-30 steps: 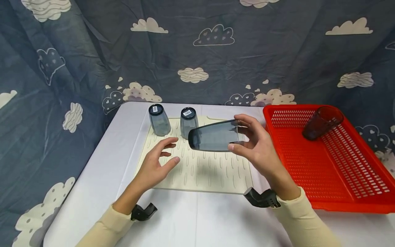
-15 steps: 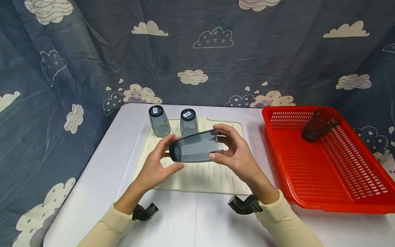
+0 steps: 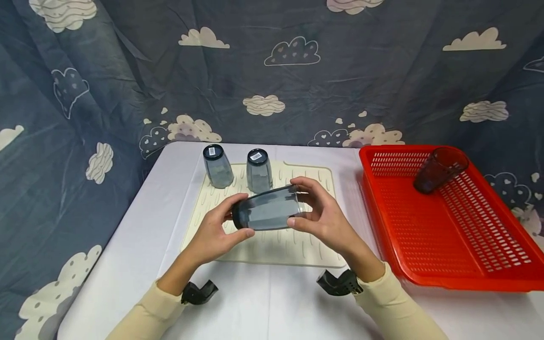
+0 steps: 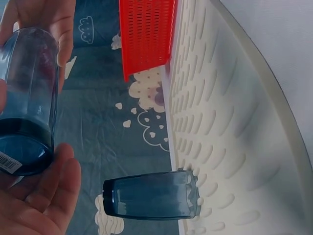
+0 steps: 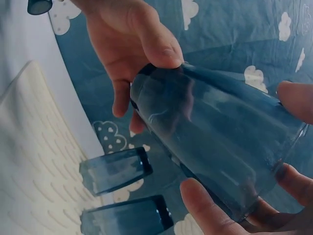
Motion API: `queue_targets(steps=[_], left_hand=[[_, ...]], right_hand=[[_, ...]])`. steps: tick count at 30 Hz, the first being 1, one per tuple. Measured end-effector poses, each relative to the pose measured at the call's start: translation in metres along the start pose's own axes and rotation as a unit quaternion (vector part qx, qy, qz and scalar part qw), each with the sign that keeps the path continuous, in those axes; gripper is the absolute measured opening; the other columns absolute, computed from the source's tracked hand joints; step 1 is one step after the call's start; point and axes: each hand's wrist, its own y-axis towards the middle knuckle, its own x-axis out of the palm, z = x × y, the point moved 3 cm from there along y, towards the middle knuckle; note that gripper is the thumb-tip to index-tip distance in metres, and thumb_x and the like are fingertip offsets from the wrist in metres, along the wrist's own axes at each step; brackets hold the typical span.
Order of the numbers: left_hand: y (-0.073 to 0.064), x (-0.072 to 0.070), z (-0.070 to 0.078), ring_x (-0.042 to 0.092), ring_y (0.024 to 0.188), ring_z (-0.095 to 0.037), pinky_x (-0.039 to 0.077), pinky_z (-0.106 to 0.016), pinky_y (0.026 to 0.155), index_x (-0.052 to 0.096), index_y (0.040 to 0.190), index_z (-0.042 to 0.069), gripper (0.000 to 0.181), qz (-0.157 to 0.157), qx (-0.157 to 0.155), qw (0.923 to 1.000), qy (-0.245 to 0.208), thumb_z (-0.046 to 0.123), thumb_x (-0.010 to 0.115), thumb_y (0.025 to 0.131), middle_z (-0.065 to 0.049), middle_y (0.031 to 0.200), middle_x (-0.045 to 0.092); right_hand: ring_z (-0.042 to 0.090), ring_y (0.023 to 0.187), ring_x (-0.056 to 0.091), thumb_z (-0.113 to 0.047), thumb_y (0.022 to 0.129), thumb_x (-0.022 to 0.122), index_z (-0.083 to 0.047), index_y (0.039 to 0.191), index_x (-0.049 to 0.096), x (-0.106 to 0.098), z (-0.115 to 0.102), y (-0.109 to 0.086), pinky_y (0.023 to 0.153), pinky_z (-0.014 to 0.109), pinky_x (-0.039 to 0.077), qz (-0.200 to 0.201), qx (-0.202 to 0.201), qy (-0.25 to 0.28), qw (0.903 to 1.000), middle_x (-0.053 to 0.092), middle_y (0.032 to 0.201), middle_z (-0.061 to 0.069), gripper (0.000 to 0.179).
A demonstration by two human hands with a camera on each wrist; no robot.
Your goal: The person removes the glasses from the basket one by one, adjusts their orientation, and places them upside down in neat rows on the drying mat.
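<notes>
A blue-grey drinking glass (image 3: 269, 209) lies nearly sideways in the air over the cream drying mat (image 3: 280, 252). Its thick dark base, with a label, points left. My left hand (image 3: 214, 233) holds that base end between thumb and fingers. At the rim end my right hand (image 3: 323, 217) grips the glass, thumb in front and fingers behind. Two more glasses stand upside down at the mat's far left: one glass (image 3: 218, 167) at the corner, another glass (image 3: 259, 172) to its right. In the right wrist view the held glass (image 5: 215, 132) spans between both hands.
A red plastic basket (image 3: 442, 255) stands on the right of the white table (image 3: 140, 255). Inside it a dark glass (image 3: 439, 170) leans against the far right side. A cloud-patterned curtain (image 3: 297, 94) hangs behind the table.
My right hand has carried the glass left and slightly down from near the basket side. My left hand, earlier apart from it, has closed around the base end.
</notes>
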Motion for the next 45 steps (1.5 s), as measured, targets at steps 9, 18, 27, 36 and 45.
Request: queue_targets(steps=[9,18,27,36,45], left_hand=[[0.002,0.0,0.0,0.065,0.103,-0.019,0.057,-0.029,0.086,0.053,0.138,0.005,0.067,0.014,0.016,0.9997,0.011,0.011,0.082,0.078,-0.012,0.127,0.066],[0.001,-0.001,0.003,0.064,0.106,-0.019,0.057,-0.03,0.089,0.051,0.139,0.007,0.065,0.009,0.016,0.9997,0.016,0.011,0.079,0.08,-0.012,0.13,0.063],[0.013,-0.003,0.015,0.062,0.105,-0.018,0.058,-0.029,0.087,0.05,0.138,0.007,0.061,-0.005,0.029,0.9996,-0.001,0.009,0.077,0.083,-0.011,0.124,0.06],[0.028,-0.008,0.028,0.063,0.109,-0.025,0.058,-0.035,0.091,0.047,0.14,0.007,0.061,-0.03,-0.001,0.9989,-0.034,0.007,0.075,0.085,-0.015,0.13,0.056],[0.039,-0.014,0.036,0.064,0.105,-0.024,0.058,-0.034,0.092,0.047,0.141,0.004,0.062,-0.042,-0.005,0.9988,-0.025,0.007,0.075,0.086,-0.018,0.127,0.06]], right_hand=[[0.041,0.126,0.051,-0.005,0.085,0.069,-0.01,0.143,0.034,-0.005,0.012,-0.004,0.086,0.034,0.061,-0.025,0.064,-0.017,0.9975,0.042,0.142,0.021,0.068],[0.039,0.126,0.05,-0.004,0.087,0.067,-0.003,0.144,0.031,-0.004,0.027,-0.008,0.087,0.031,0.059,-0.031,0.065,0.016,0.9973,0.039,0.141,0.025,0.067],[0.039,0.123,0.052,-0.006,0.089,0.065,-0.002,0.145,0.029,-0.007,0.028,-0.01,0.087,0.03,0.059,-0.024,0.066,0.023,0.9973,0.038,0.142,0.026,0.067],[0.038,0.123,0.051,-0.005,0.09,0.06,-0.002,0.146,0.027,-0.012,0.026,-0.008,0.091,0.027,0.057,-0.013,0.043,0.032,0.9985,0.037,0.143,0.025,0.065],[0.043,0.132,0.051,-0.016,0.097,0.057,-0.012,0.152,0.026,-0.018,0.027,-0.011,0.099,0.033,0.054,-0.014,0.067,-0.023,0.9974,0.04,0.149,0.022,0.064]])
